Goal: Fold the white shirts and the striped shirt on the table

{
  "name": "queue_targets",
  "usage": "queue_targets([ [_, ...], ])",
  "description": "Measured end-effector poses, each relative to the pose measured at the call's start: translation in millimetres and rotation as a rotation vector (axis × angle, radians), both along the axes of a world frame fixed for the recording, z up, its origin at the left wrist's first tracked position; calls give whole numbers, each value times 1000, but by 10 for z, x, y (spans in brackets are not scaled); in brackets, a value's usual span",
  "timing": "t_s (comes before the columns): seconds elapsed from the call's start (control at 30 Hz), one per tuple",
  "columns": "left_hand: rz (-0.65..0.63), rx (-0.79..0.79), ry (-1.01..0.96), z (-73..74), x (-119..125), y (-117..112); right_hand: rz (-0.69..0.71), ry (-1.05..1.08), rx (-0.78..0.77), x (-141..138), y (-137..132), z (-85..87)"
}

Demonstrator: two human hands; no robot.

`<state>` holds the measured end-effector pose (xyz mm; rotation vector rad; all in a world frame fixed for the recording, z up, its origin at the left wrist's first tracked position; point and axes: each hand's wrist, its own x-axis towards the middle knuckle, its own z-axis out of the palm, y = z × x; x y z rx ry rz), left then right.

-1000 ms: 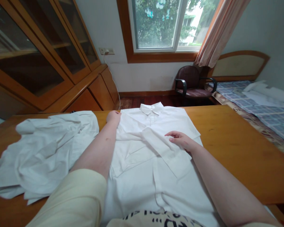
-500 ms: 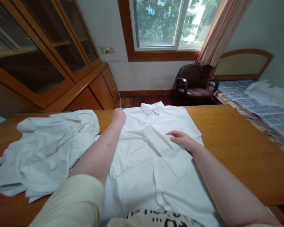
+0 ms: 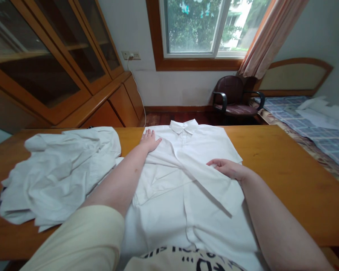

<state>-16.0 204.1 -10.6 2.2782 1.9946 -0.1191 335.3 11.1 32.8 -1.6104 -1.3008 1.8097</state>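
Note:
A white collared shirt [image 3: 172,214] lies spread before me, collar at the far side, with a sleeve [image 3: 199,171] running diagonally across its front. My left hand [image 3: 150,140] rests flat on the shirt's far left shoulder, fingers stretched out. Over at the right, my right hand [image 3: 228,168] is closed on the sleeve's upper edge; its thumb and part of the grip are hidden. The sleeve's lower edge stands a little off the shirt body and casts a shadow.
A crumpled heap of white cloth [image 3: 62,177] lies on the wooden table [image 3: 279,180] to the left. Beyond the table's far edge are a cabinet [image 3: 107,109], an armchair [image 3: 231,96] and a bed [image 3: 293,113].
My left hand has gone from gripping the shirt's left edge to lying flat on its shoulder. My right hand has shifted right and nearer, and the sleeve now stretches straighter, farther right.

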Motion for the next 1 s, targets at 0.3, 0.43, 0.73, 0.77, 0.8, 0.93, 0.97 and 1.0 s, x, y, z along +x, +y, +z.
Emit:
queue_targets([
  [0.3,-28,114,-28,-49,-11,-67,16,-602,694,-200,-88,220],
  [0.43,-29,122,-32,-40,-7,-73,368,-741,714,-502,-289,258],
  [0.73,-22,126,-30,-41,-10,-71,-13,-350,374,-505,-185,127],
  [0.77,-22,126,-32,-45,-12,-67,-97,-213,273,-447,-160,113],
  [0.8,-22,126,-34,-48,-13,-64,-164,-129,189,-385,-133,97],
  [0.93,-21,123,-35,-43,-8,-65,-254,-398,196,-150,6,51],
  [0.97,-21,122,-34,-37,-5,-69,-276,-529,258,-102,37,59],
  [1.0,-22,122,-33,-31,-2,-73,-303,-638,320,-58,61,78],
])
